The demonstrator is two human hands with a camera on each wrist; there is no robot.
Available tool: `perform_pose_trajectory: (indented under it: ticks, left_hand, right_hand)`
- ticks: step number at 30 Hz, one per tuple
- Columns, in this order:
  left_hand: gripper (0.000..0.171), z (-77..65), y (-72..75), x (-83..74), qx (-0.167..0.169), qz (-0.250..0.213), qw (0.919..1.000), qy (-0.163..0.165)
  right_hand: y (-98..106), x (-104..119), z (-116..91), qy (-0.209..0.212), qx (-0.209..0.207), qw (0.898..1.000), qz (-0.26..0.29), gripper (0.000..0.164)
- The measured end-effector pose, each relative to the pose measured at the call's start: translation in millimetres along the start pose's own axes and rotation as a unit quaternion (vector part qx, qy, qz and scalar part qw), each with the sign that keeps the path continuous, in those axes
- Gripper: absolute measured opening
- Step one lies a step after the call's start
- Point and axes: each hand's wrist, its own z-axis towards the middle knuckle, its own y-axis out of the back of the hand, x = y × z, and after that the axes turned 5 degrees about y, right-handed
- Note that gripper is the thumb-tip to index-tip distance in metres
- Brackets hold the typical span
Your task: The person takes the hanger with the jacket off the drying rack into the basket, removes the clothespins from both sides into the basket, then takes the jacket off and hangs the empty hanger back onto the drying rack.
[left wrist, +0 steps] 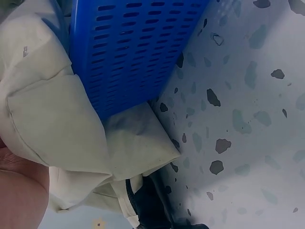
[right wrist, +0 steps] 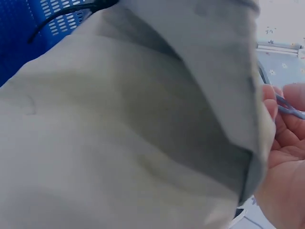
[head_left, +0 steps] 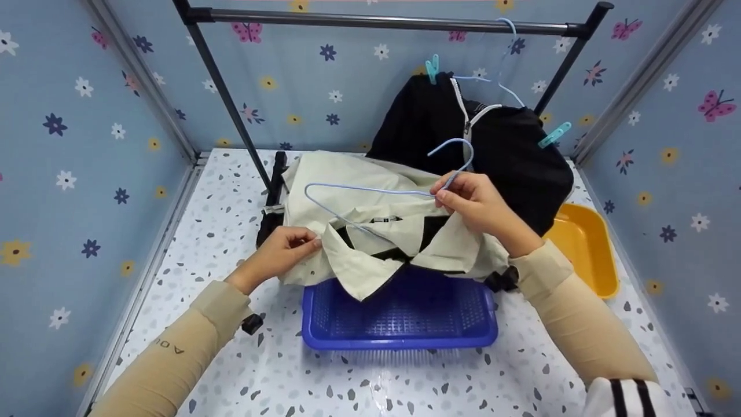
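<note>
A pale cream jacket (head_left: 341,179) with a collar and dark lining lies over the blue basket (head_left: 399,341). My left hand (head_left: 281,255) pinches the jacket's fabric left of its collar; in the left wrist view only part of that hand (left wrist: 21,191) shows beside the cloth. With thumb and fingers, my right hand (head_left: 480,205) grips a light blue wire hanger (head_left: 370,190) just under its hook. One end of the hanger is above the jacket, while its lower bar passes into the neck opening. The right wrist view shows the hand (right wrist: 286,143) at the wire, behind the cloth.
Behind stands a dark metal rack (head_left: 382,22). From its rail a black zip jacket (head_left: 417,121) hangs on another blue hanger (head_left: 509,49), with teal clothespins (head_left: 556,134) at its shoulders. A yellow tray (head_left: 584,249) sits at right on the speckled floor. Patterned walls (head_left: 75,191) enclose the sides.
</note>
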Motion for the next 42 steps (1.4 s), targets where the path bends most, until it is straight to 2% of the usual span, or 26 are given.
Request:
perform_pose_trajectory:
  ticks: [4, 8, 16, 26, 32, 42]
  left_hand:
    - [0.015, -0.8, -1.2, 0.5, -0.004, 0.003, 0.9999, -0.012]
    - [0.014, -0.5, -2.2, 2.5, -0.007, 0.009, 0.9998, -0.019]
    - [0.014, -0.6, -4.2, 8.3, -0.002, 0.021, 0.9997, -0.013]
    - [0.015, -2.7, -6.8, 8.2, 0.013, 0.027, 0.9995, -0.006]
    - [0.015, -2.5, -7.9, 8.5, 0.019, 0.031, 0.9993, -0.008]
    - [0.016, -1.1, -9.5, 10.2, 0.02, 0.038, 0.999, 0.013]
  right_hand:
    - [-2.3, 3.3, 6.6, 0.001, 0.024, 1.0, 0.002, 0.018]
    - [-6.6, 6.7, 15.1, 0.015, 0.028, 0.999, -0.016, 0.018]
    - [-19.7, 20.7, 32.9, 0.019, 0.026, 0.999, -0.008, 0.019]
    - [-38.9, 41.7, 63.1, 0.048, 0.014, 0.999, 0.007, 0.018]
    - [-50.0, 54.9, 82.4, 0.059, 0.009, 0.998, -0.006, 0.017]
    - [-63.7, 79.8, 113.0, 0.081, 0.007, 0.997, -0.01, 0.016]
